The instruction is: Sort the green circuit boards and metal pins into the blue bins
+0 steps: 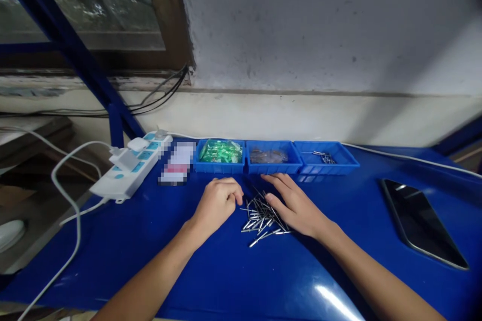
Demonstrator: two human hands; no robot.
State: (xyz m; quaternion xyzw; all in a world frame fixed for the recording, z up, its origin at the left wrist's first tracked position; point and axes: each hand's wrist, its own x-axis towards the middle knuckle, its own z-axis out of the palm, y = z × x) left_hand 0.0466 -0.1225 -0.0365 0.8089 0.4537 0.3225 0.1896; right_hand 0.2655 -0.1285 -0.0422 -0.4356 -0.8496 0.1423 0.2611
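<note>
A loose pile of blind rivets (259, 216) with long thin stems lies on the blue tabletop (226, 276). Just left of the pile is my left hand (218, 203), its fingers curled in and closed; whatever they hold, if anything, is hidden. My right hand (297, 205) reaches over the pile's right side with fingers stretched out and the thumb apart, the thumb close to the stems. Behind the hands three blue bins stand in a row: one with green plastic packets (221, 151), one with a clear bag (268, 156) of small parts, one with a few rivets (327, 159).
A white power strip (130, 168) with plugs and cables sits at the left, beside a blurred card-like item (177, 163). A black phone or tablet (424, 223) lies at the right. The wall (320, 25) rises behind the bins, and a blue metal post (75, 50) slants at left.
</note>
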